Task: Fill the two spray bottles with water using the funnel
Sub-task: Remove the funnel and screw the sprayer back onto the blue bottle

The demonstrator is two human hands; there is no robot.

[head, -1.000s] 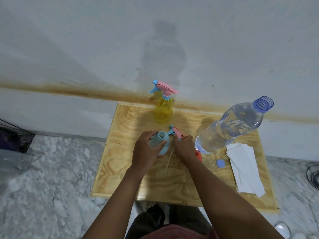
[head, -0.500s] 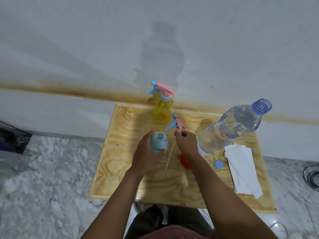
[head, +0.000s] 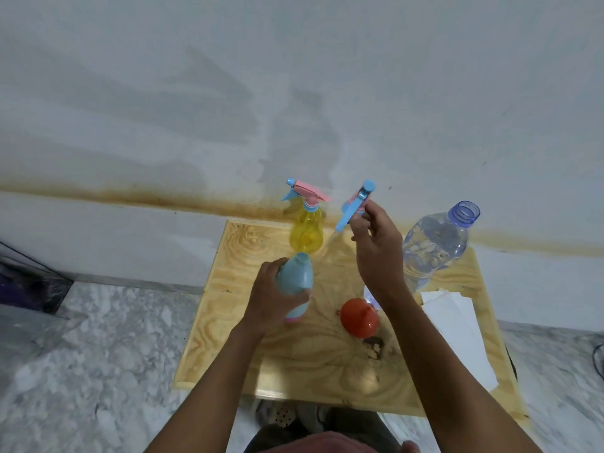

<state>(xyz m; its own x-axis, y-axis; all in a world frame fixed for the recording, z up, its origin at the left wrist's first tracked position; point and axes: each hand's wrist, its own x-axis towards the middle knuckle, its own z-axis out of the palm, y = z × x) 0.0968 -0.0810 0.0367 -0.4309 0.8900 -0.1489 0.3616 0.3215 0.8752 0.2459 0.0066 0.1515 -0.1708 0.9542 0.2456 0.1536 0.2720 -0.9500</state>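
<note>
- Red funnel [head: 359,318] lies on the wooden board [head: 228,322], between both wrists.
- Left hand [head: 273,297] wraps the uncapped blue bottle [head: 295,282].
- Right hand [head: 376,246] pinches the sprayer head [head: 354,204], raised.
- Yellow spray bottle [head: 306,233] stands beyond the fingers; water bottle [head: 434,246] to their right.

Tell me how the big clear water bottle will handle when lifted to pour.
The clear water bottle looks mostly full, so probably heavy. Its walls look thin, so they may buckle when squeezed. It stands uncapped, so water could slosh out if it is tipped fast.
</note>
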